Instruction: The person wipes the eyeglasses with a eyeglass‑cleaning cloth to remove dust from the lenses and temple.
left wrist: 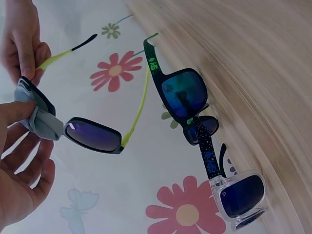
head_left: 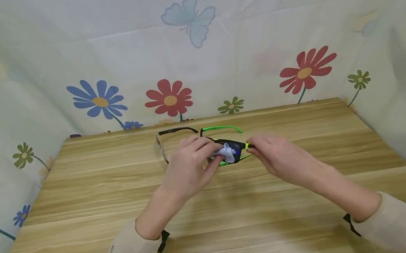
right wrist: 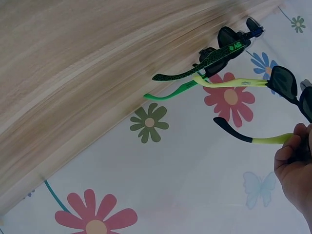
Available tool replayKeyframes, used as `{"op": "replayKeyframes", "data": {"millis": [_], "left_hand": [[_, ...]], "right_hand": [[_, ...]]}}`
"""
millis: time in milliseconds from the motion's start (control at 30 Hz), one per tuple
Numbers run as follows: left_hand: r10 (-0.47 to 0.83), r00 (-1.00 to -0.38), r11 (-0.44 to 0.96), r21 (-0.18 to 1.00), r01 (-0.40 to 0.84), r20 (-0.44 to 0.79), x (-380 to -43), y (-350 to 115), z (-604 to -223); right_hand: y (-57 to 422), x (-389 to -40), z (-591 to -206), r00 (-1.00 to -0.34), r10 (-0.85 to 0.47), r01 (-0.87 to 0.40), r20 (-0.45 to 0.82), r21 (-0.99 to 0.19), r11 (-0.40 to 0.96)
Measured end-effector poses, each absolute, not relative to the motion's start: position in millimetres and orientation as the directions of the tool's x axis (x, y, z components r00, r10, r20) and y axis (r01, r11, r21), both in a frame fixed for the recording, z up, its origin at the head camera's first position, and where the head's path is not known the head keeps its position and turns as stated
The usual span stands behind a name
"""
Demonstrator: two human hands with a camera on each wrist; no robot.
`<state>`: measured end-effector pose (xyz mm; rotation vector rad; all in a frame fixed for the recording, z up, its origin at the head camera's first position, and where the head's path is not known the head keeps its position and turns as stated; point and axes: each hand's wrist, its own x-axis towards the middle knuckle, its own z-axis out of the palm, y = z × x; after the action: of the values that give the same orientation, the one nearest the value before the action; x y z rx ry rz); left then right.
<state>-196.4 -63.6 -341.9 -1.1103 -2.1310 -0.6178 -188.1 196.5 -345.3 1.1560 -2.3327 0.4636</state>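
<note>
My left hand pinches a light blue cleaning cloth folded over one lens of a pair of sunglasses. These have dark frames, purple-tinted lenses and yellow-green temples with black tips. My right hand grips the same sunglasses at the hinge end of one temple. In the left wrist view, the cloth covers most of the lens nearest the right hand, while the other lens shows bare. Both hands hold the pair above the table, in front of other eyewear.
Behind the hands, black-and-green sunglasses and clear-framed sunglasses with dark temples stand on the wood-grain table, temples unfolded. A white curtain printed with flowers and a butterfly encloses the table's back and sides.
</note>
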Motion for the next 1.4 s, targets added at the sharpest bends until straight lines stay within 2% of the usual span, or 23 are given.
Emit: {"op": "replayKeyframes", "data": {"millis": [367,800,1100,1400], "left_hand": [[0.533,-0.489,0.570,0.134,0.811,0.691,-197.7,-72.1,-341.9],[0.425,-0.536,0.605,0.212,0.768,0.730,-204.4,-80.4,-348.1],[0.408,-0.547,0.627,0.211,0.750,0.731,-211.2,-88.5,-346.8],[0.400,-0.605,0.674,0.227,0.703,0.688,-218.7,-97.2,-349.6]], "right_hand": [[199.0,-187.1,-342.2,-0.537,-0.635,-0.801,0.556,-0.098,0.591],[202.6,-187.4,-343.1,-0.518,-0.616,-0.802,0.593,-0.088,0.591],[206.2,-186.4,-341.0,-0.512,-0.605,-0.802,0.610,-0.087,0.590],[208.9,-185.8,-339.2,-0.506,-0.605,-0.808,0.614,-0.093,0.582]]}}
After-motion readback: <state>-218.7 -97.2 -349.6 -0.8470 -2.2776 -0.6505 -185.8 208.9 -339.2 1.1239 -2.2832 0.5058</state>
